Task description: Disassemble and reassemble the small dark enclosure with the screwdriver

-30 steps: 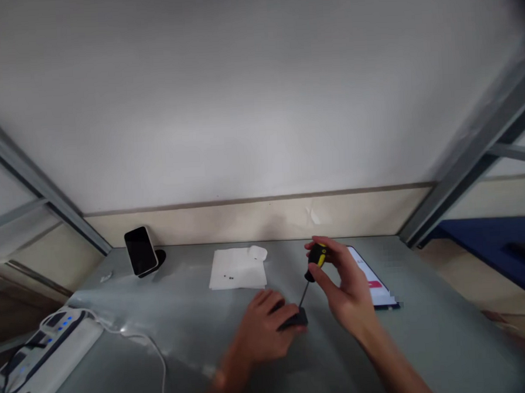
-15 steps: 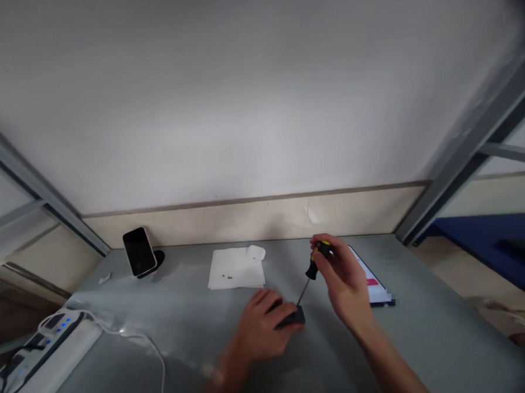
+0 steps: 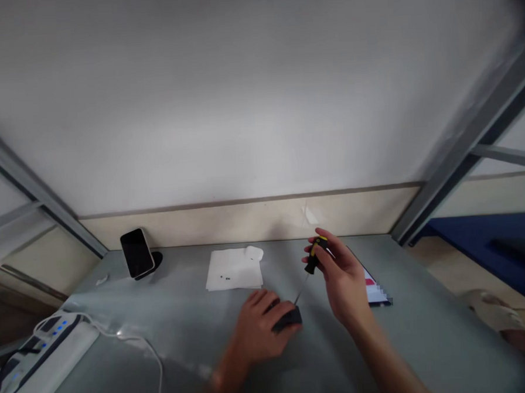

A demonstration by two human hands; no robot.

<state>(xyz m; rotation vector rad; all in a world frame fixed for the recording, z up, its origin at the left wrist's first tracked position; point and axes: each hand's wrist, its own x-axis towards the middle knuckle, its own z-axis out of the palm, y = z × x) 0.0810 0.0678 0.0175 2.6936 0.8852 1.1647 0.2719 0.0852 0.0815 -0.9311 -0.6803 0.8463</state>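
My left hand (image 3: 263,325) is closed around a small dark box-shaped object (image 3: 290,319) on the grey desk; its kind I cannot make out. Between the thumb and fingers of my right hand (image 3: 339,270) is a black-and-yellow screwdriver (image 3: 312,262). The screwdriver leans, its thin shaft pointing down to the far edge of the dark object, close to my left fingers. Whether the tip sits in a screw is too small to tell. Beyond my left hand lie white paper sheets (image 3: 233,267) with several tiny dark screw-like pieces (image 3: 225,277) on them.
A phone (image 3: 137,253) stands on a dark stand at the back left. A white power strip (image 3: 46,360) with a white cable (image 3: 142,340) lies at the left. Behind my right hand is a tablet-like screen (image 3: 377,293), partly covered. The wall (image 3: 259,132) borders the desk.
The fingers of my right hand have shifted and loosened around the screwdriver handle. My left hand keeps its hold on the dark object. The whole view has moved slightly.
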